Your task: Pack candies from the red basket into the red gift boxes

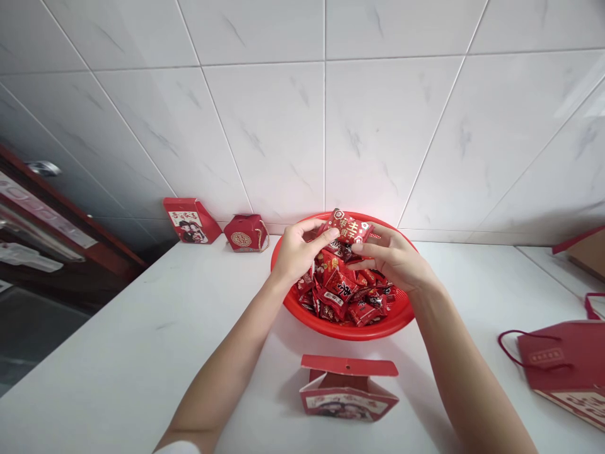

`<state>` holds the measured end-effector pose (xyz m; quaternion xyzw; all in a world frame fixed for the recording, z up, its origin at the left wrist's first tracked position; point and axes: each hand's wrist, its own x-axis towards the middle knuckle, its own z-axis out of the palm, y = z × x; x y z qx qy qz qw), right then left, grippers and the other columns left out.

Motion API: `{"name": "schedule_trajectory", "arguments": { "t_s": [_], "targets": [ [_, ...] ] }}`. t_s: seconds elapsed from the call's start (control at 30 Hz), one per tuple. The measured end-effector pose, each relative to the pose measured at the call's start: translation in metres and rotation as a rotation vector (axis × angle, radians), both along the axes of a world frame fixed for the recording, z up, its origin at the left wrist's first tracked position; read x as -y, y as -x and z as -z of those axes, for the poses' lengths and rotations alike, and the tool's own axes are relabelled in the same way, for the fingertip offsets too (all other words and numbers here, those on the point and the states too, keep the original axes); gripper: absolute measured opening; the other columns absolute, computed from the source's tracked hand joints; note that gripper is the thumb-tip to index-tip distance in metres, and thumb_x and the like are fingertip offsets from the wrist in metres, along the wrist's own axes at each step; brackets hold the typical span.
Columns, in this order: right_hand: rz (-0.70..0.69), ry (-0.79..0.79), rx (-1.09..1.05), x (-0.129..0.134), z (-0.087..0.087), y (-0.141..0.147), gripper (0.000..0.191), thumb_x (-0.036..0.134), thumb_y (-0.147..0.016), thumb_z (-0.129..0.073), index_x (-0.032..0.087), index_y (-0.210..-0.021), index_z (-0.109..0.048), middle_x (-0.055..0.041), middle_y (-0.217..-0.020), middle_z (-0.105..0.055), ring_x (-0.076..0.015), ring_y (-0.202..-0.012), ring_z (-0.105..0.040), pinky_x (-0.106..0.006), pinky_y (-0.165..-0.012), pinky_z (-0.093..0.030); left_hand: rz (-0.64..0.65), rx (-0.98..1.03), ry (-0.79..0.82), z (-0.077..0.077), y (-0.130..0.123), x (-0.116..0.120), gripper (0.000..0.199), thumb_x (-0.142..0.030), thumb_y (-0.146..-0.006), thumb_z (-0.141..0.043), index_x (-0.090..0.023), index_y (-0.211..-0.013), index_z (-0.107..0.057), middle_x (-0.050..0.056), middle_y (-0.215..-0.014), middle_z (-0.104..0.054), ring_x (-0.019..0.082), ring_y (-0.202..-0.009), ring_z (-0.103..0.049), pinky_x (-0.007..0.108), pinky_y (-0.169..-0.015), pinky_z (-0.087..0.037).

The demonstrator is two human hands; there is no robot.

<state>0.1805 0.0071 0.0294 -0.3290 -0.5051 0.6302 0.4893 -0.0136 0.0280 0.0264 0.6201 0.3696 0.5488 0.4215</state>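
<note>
Both of my hands are raised over a round red basket (347, 333) heaped with red-wrapped candies (338, 290). Between them is a red packet (348, 227) with gold and white lettering. My left hand (305, 244) pinches its left side with the thumb in front. At the packet's right side, my right hand (390, 252) closes its thumb and fingers on it, some fingers stretched over the candies. Nearer to me, an upright red box (348, 400) stands between my forearms, its top flap folded back and its mouth open.
Against the tiled wall at the left stand a red box with a couple printed on it (193, 222) and a small red box with a rope handle (246, 234). A red bag (562, 359) lies at the right, and a brown box (586, 252) is behind it.
</note>
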Motion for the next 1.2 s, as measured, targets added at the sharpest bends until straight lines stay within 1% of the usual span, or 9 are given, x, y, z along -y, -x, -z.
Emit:
{"name": "schedule_trajectory", "arguments": {
  "t_s": [0.1,0.23,0.63,0.73,0.83,0.93,1.03,1.1,1.2],
  "targets": [
    [0.002,-0.013,-0.007,-0.001,0.001,0.000,0.034,0.035,-0.077,-0.087,0.022,-0.106,-0.076,-0.0086,-0.116,-0.072,-0.0262,-0.111,-0.068,-0.037,-0.075,-0.070,0.022,0.001,0.014,0.000,0.000,0.001,0.032,-0.046,-0.077,-0.085,-0.018,-0.090,-0.081,0.005,-0.091,-0.081,0.019,-0.082,-0.071,0.031,-0.081,-0.056],
    [0.019,-0.003,0.012,-0.003,0.003,0.000,0.037,0.035,-0.074,-0.089,0.021,-0.105,-0.075,-0.0095,-0.115,-0.073,-0.0286,-0.115,-0.067,-0.037,-0.074,-0.070,0.038,-0.004,0.030,-0.001,0.001,0.002,0.032,-0.046,-0.077,-0.085,-0.018,-0.094,-0.081,0.005,-0.092,-0.081,0.020,-0.083,-0.072,0.031,-0.082,-0.056],
    [0.038,-0.026,0.050,-0.001,0.000,-0.001,0.039,0.036,-0.073,-0.090,0.022,-0.106,-0.074,-0.0069,-0.105,-0.073,-0.0250,-0.105,-0.069,-0.031,-0.066,-0.068,0.058,-0.046,0.053,-0.001,0.002,0.001,0.039,-0.050,-0.074,-0.086,-0.017,-0.094,-0.080,0.007,-0.096,-0.080,0.023,-0.090,-0.073,0.035,-0.088,-0.056],
    [0.044,-0.024,0.052,0.000,0.000,-0.002,0.039,0.036,-0.073,-0.090,0.022,-0.105,-0.074,-0.0056,-0.101,-0.073,-0.0225,-0.098,-0.070,-0.031,-0.067,-0.069,0.053,-0.060,0.068,-0.001,0.004,-0.002,0.046,-0.055,-0.075,-0.084,-0.017,-0.100,-0.079,0.008,-0.102,-0.080,0.025,-0.096,-0.073,0.036,-0.091,-0.057],
    [0.080,-0.030,0.067,-0.001,-0.001,-0.004,0.038,0.036,-0.072,-0.091,0.021,-0.103,-0.075,-0.0051,-0.098,-0.073,-0.0210,-0.093,-0.071,-0.032,-0.068,-0.069,0.008,-0.108,0.061,-0.002,0.015,-0.008,0.055,-0.060,-0.077,-0.079,-0.016,-0.110,-0.077,0.011,-0.112,-0.079,0.027,-0.106,-0.072,0.038,-0.096,-0.056],
    [0.123,-0.041,0.085,-0.002,0.000,-0.008,0.034,0.036,-0.073,-0.091,0.022,-0.098,-0.075,-0.0052,-0.098,-0.075,-0.0208,-0.090,-0.072,-0.032,-0.068,-0.069,-0.070,-0.277,0.019,-0.005,0.032,-0.015,0.052,-0.058,-0.084,-0.072,-0.016,-0.114,-0.076,0.012,-0.119,-0.078,0.028,-0.110,-0.071,0.039,-0.100,-0.054],
    [0.151,-0.044,0.074,-0.003,0.000,-0.013,0.032,0.037,-0.071,-0.092,0.022,-0.093,-0.074,-0.0049,-0.096,-0.076,-0.0219,-0.092,-0.073,-0.033,-0.069,-0.069,-0.110,-0.616,0.019,-0.008,0.045,-0.018,0.034,-0.042,-0.089,-0.067,-0.018,-0.110,-0.077,0.009,-0.117,-0.079,0.028,-0.108,-0.072,0.039,-0.099,-0.054],
    [0.164,-0.042,0.077,-0.003,-0.001,-0.015,0.033,0.037,-0.070,-0.092,0.022,-0.093,-0.074,-0.0049,-0.095,-0.076,-0.0222,-0.091,-0.073,-0.035,-0.070,-0.070,-0.086,-0.830,0.062,-0.007,0.048,-0.019,0.027,-0.033,-0.090,-0.064,-0.019,-0.108,-0.078,0.008,-0.114,-0.080,0.028,-0.107,-0.073,0.037,-0.095,-0.054],
    [0.179,-0.042,0.093,-0.003,-0.003,-0.018,0.036,0.039,-0.069,-0.092,0.021,-0.094,-0.073,-0.0057,-0.095,-0.077,-0.0220,-0.089,-0.074,-0.034,-0.068,-0.069,0.007,-1.049,0.143,0.000,0.045,-0.021,0.027,-0.025,-0.091,-0.060,-0.021,-0.111,-0.078,0.006,-0.110,-0.081,0.025,-0.102,-0.075,0.031,-0.088,-0.056]
  ]
}}
